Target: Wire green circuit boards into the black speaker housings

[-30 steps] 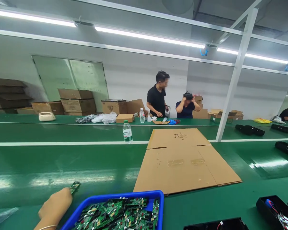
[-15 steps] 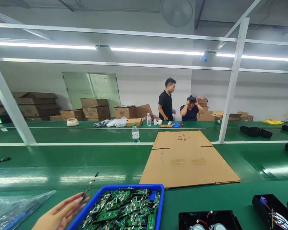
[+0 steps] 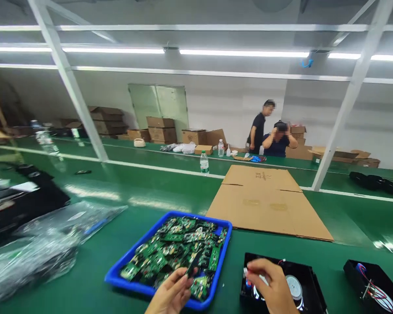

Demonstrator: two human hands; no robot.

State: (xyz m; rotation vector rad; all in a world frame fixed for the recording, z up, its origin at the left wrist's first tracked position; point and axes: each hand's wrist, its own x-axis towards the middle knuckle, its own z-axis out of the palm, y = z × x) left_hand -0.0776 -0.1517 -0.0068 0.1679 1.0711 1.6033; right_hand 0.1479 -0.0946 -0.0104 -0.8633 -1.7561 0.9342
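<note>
Bench station, boards in hand
Left hand (image 3: 170, 296) fingers pinch a circuit board (image 3: 194, 264) over the blue tray (image 3: 170, 255); right hand (image 3: 270, 285) fingers curl on wires in the black housing (image 3: 309, 283) (grip unclear).

Tray (image 3: 118, 274) of circuit boards (image 3: 173, 250) on bench (image 3: 144, 196); open casing (image 3: 309, 283) right of it; cardboard sheet (image 3: 268, 205) behind; plastic bags (image 3: 42, 244) left; water bottle (image 3: 204, 162) farther back.

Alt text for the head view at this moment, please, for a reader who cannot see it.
The left hand holds a small dark circuit board over a blue tray full of green boards, while the right hand reaches into an open black housing with a round speaker. Flattened cardboard lies behind on the green bench; two people are far off.
</note>
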